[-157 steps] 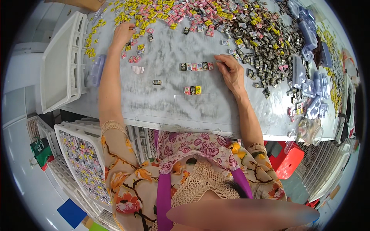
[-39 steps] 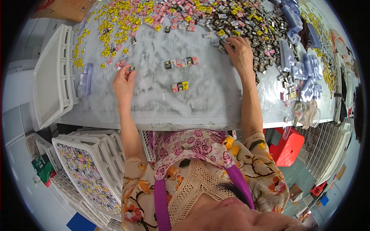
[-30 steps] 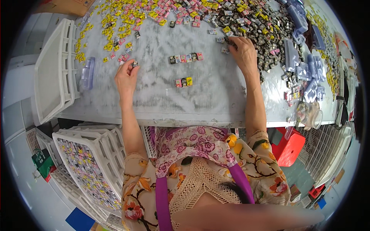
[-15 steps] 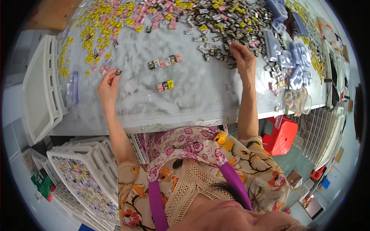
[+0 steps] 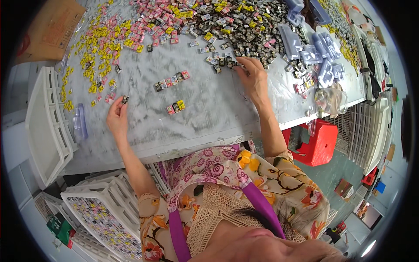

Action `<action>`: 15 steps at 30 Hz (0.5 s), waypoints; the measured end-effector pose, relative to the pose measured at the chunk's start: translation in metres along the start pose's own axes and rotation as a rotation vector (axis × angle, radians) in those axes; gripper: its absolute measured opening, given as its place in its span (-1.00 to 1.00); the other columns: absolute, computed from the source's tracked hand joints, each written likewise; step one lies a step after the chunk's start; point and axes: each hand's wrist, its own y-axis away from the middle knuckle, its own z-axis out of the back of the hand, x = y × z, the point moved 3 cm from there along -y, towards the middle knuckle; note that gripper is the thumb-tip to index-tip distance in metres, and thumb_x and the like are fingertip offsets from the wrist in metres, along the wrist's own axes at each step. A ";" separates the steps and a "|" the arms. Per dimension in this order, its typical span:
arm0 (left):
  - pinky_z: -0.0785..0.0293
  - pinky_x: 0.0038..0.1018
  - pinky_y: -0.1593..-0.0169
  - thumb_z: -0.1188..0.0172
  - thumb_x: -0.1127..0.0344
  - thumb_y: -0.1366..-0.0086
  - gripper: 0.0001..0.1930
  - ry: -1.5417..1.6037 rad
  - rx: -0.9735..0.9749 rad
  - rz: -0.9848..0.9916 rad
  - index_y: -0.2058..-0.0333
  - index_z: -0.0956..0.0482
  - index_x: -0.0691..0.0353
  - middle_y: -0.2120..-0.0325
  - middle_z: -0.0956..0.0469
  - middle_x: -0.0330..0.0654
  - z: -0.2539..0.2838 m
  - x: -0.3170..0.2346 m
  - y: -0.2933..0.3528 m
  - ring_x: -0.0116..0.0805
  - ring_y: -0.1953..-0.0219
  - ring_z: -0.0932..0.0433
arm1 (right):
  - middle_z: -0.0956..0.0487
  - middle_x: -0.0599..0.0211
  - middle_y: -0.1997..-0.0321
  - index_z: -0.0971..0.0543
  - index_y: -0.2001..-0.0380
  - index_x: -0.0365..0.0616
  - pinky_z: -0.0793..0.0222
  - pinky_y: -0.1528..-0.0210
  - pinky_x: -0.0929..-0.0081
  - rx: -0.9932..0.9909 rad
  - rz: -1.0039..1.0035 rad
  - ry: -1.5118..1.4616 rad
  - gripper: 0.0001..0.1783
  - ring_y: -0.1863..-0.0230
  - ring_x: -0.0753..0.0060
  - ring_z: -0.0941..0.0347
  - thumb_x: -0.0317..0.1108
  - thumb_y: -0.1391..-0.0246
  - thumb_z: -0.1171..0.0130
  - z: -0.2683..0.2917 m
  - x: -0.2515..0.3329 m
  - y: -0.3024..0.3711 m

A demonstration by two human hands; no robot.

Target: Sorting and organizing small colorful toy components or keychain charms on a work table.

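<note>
Left hand (image 5: 117,118) pinches a small dark square packet (image 5: 125,99) at nine o'clock – right hand (image 5: 253,76) spreads flat over dark packets (image 5: 227,61) on the grey surface (image 5: 205,118)

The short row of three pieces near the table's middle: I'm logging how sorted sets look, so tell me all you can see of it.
The short row is three small square wrapped pieces set side by side, touching, in a line tilted up to the right: pink at the left, a dark one in the middle, yellow at the right. The wrappers look glossy. It lies flat on the grey table, below a longer row and apart from it. Neither hand touches it; the left hand is off to its left, the right hand up to its right.
</note>
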 end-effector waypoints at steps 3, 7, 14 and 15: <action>-0.34 -0.68 0.38 -0.33 0.46 -0.21 -0.70 -0.022 -0.045 -0.041 0.05 -0.65 0.23 0.49 -0.51 -0.40 0.001 0.002 0.003 -0.66 0.49 -0.38 | -0.60 0.26 0.07 -0.65 0.11 -0.13 -0.44 0.00 0.30 0.062 0.103 0.055 -0.67 0.06 0.14 -0.50 -0.46 0.01 -0.32 -0.012 0.012 -0.008; -0.37 -0.67 0.33 -0.31 0.46 -0.23 -0.70 -0.044 -0.027 0.005 0.04 -0.65 0.21 0.46 -0.53 -0.38 0.000 0.002 0.004 -0.64 0.45 -0.41 | -0.54 0.28 -0.03 -0.63 0.10 -0.12 -0.42 -0.03 0.26 0.200 0.193 0.177 -0.65 0.00 0.12 -0.43 -0.40 0.03 -0.33 -0.028 0.010 -0.020; -0.39 -0.68 0.30 -0.30 0.46 -0.24 -0.72 -0.020 -0.034 -0.039 0.05 -0.66 0.22 0.42 -0.54 -0.37 -0.001 0.013 0.000 -0.65 0.40 -0.44 | -0.53 0.26 -0.05 -0.62 0.16 -0.15 -0.40 -0.06 0.24 0.222 0.141 0.094 -0.68 -0.03 0.10 -0.41 -0.39 0.05 -0.34 -0.026 0.001 -0.027; -0.39 -0.68 0.30 -0.30 0.46 -0.24 -0.72 -0.017 -0.035 -0.043 0.05 -0.66 0.22 0.42 -0.54 -0.37 -0.002 0.014 0.000 -0.65 0.40 -0.44 | -0.53 0.25 -0.06 -0.62 0.17 -0.15 -0.39 -0.07 0.25 0.214 0.124 0.062 -0.69 -0.04 0.10 -0.41 -0.40 0.06 -0.34 -0.026 0.001 -0.027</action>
